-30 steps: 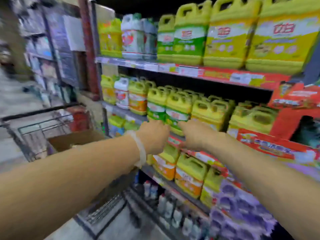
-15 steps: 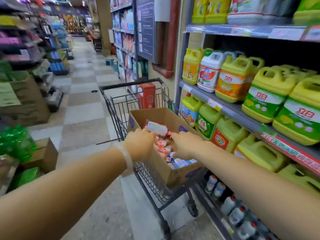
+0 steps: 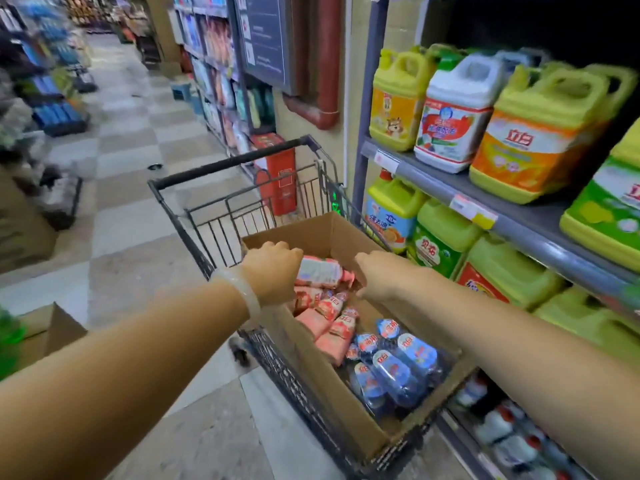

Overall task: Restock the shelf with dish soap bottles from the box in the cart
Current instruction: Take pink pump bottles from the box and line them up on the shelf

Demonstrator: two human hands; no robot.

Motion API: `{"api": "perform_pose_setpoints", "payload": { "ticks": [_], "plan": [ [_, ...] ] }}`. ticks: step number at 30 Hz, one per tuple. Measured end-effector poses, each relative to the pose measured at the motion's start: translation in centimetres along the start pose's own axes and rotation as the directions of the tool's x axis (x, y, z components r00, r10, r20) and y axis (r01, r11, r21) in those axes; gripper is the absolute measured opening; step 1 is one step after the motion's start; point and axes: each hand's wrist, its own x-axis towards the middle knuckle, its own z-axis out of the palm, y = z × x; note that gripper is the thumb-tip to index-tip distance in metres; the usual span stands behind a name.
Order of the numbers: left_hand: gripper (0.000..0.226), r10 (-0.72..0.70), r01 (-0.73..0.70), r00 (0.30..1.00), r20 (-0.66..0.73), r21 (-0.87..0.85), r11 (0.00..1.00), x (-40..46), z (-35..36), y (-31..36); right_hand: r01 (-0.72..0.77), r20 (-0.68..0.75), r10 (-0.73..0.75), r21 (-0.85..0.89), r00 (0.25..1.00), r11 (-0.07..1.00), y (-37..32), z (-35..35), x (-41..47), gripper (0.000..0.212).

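Left hand (image 3: 272,271): over the far left part of the cardboard box (image 3: 346,410), fingers curled down onto the end of a pink-labelled dish soap bottle (image 3: 320,271) that lies across the top of the stock. A pale bangle (image 3: 239,289) sits on the wrist. Judged purpose: to lift that bottle out for shelving.

Right hand (image 3: 375,277): at the other end of the same bottle, knuckles toward the camera. Fingers are hidden behind the hand; whether they pinch the bottle cannot be told.

Cardboard box: open-topped, standing in the wire shopping cart (image 3: 214,216), which is parked just beside the shelf so stock is within reach. Contents: pink-labelled bottles (image 3: 325,327) heaped on their sides in the far half; clear blue bottles (image 3: 391,368) packed in the near half. Exact count not legible.

Shelf (image 3: 519,216): grey tiers, price tags on the edge. Upper tier holds large handled jugs, 1 yellow (image 3: 398,98), 1 white (image 3: 457,112), 1 orange-labelled (image 3: 540,133). Lower tier holds green jugs (image 3: 446,237). Bottom tier, near the floor, holds small bottles (image 3: 505,431), blurred; likely the destination.
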Motion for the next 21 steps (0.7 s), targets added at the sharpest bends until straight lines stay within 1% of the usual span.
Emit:
{"api": "perform_pose_setpoints", "payload": {
  "ticks": [3,6,9,12,14,15,16,17,18,19,20,21],
  "plan": [
    [0.055,0.062,-0.063,0.996,0.057,0.006,0.998,6.0,1.9,-0.7,-0.059,0.083,0.054,0.058,0.995,0.997,1.1,2.5,4.4,0.048],
    [0.056,0.109,-0.116,0.984,0.141,0.039,0.993,12.4,4.3,-1.8,-0.145,0.145,0.127,0.127,0.981,0.981,2.1,5.1,9.3,0.045],
    [0.057,0.195,-0.207,0.958,0.21,0.033,0.978,19.1,6.6,-3.7,-0.246,0.217,0.203,0.193,0.955,0.95,2.5,7.7,14.8,0.04],
    [0.057,0.263,-0.27,0.925,0.274,-0.012,0.963,25.7,8.8,-5.9,-0.354,0.263,0.281,0.295,0.923,0.888,2.5,10.0,20.5,0.041],
    [0.058,0.295,-0.297,0.901,0.317,-0.041,0.954,29.5,10.3,-6.8,-0.415,0.277,0.323,0.405,0.905,0.815,2.3,12.0,23.7,0.046],
    [0.058,0.308,-0.309,0.889,0.338,-0.054,0.95,31.1,11.2,-7.1,-0.442,0.305,0.328,0.484,0.894,0.755,2.1,12.9,25.2,0.047],
    [0.058,0.321,-0.318,0.879,0.352,-0.068,0.946,32.6,12.1,-7.3,-0.464,0.325,0.333,0.583,0.885,0.667,1.7,13.4,26.1,0.043],
    [0.058,0.332,-0.325,0.869,0.367,-0.083,0.942,34.0,13.0,-7.4,-0.497,0.36,0.346,0.684,0.866,0.534,1.4,14.4,27.3,0.031],
    [0.057,0.341,-0.328,0.86,0.381,-0.101,0.939,35.4,14.2,-7.5,-0.505,0.373,0.366,0.771,0.852,0.387,1.3,15.1,28.3,0.013],
    [0.057,0.345,-0.321,0.852,0.393,-0.127,0.938,36.5,15.2,-7.5,-0.525,0.416,0.405,0.826,0.814,0.207,0.8,15.5,29.2,0.009],
    [0.059,0.351,-0.315,0.841,0.411,-0.156,0.936,37.5,16.6,-7.4,-0.543,0.475,0.44,0.839,0.762,0.032,0.3,16.5,30.3,0.012],
    [0.063,0.354,-0.306,0.826,0.439,-0.179,0.935,38.3,17.7,-7.3,-0.557,0.549,0.444,0.82,0.708,-0.127,-0.4,17.2,31.2,0.023]
  ]
}}
